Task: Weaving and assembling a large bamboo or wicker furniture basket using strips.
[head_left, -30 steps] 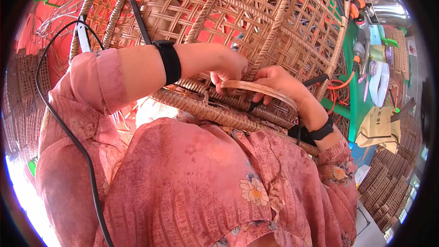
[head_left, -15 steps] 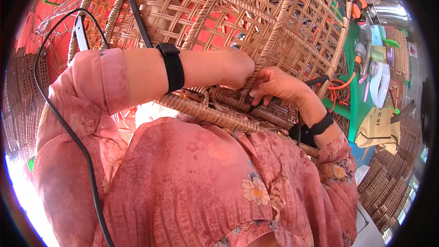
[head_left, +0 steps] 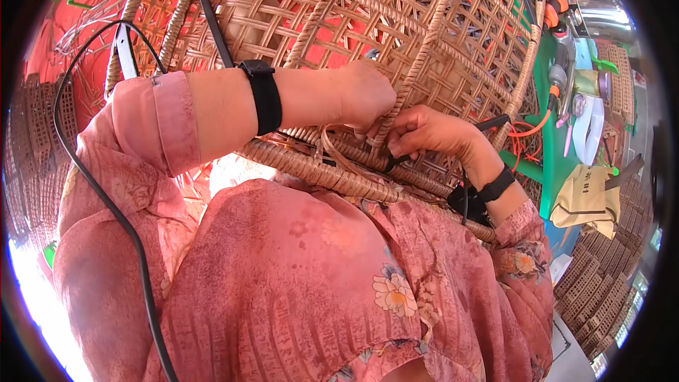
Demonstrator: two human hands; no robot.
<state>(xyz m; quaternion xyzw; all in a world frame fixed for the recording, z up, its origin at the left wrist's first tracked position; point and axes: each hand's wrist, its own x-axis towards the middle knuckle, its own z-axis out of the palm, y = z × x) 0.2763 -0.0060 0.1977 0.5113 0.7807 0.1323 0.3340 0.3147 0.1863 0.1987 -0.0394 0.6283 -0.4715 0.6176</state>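
Observation:
A large woven rattan piece (head_left: pixel 396 14), open-meshed with wrapped ribs, leans up in front of my body. My left hand (head_left: pixel 364 95) is closed beside one wrapped upright (head_left: pixel 417 64), its knuckles turned up and its fingertips mostly hidden. From under it a loose rattan strip (head_left: pixel 331 147) loops down to the thick wrapped bottom rail (head_left: pixel 311 168). On the other side of the upright, my right hand (head_left: pixel 428 132) has its fingers curled together close to the weave. A small dark piece (head_left: pixel 398 161) shows just below those fingertips; what the fingers grip cannot be made out.
To the right stands a green table (head_left: pixel 555 148) with tools, an orange cable (head_left: pixel 541 126) and a beige bag (head_left: pixel 583 194) at its edge. A black cable (head_left: pixel 106 198) hangs along my left arm. Woven baskets (head_left: pixel 594 297) are stacked at the lower right.
My left hand has tilted and shifted slightly, its fingertips now lower by the upright. A strip loop now shows beneath it. My right fingers have drawn closer together.

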